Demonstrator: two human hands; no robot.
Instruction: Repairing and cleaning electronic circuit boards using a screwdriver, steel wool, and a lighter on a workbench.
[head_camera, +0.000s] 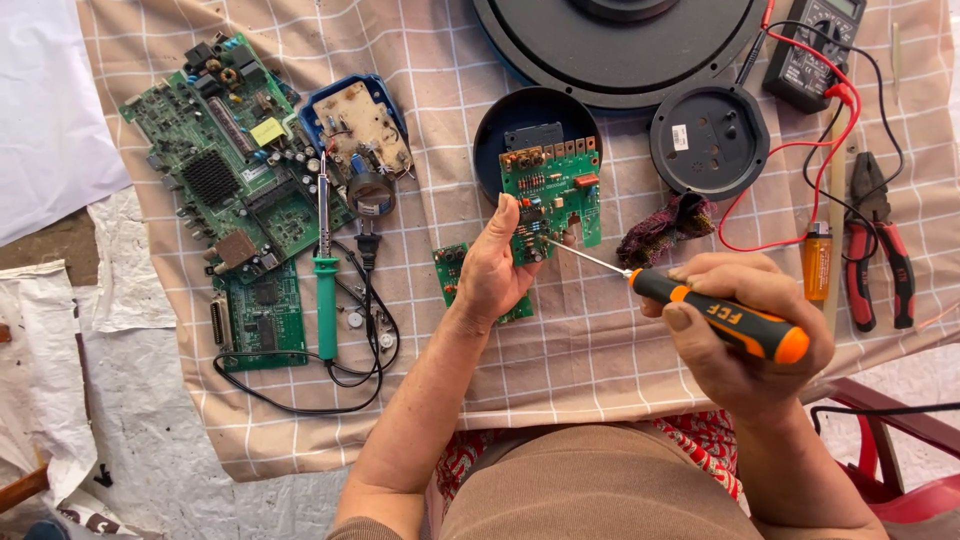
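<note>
1. The left hand (492, 268) gripped a green circuit board (553, 200) by its lower left edge, thumb pressed on the face, fingers curled behind.
2. The right hand (745, 335) was closed around the orange-and-black handle of a screwdriver (700, 312), whose thin shaft reached left until its tip touched the board just beside the left thumb.
3. Beyond the left fingers lay a round dark shell (500, 130); a green soldering iron (325, 270) rested well left of them, red-handled pliers (880, 250) far right.

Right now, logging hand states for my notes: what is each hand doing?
Left hand: closed, holding the green circuit board.
Right hand: closed, holding the orange-and-black screwdriver.
</note>
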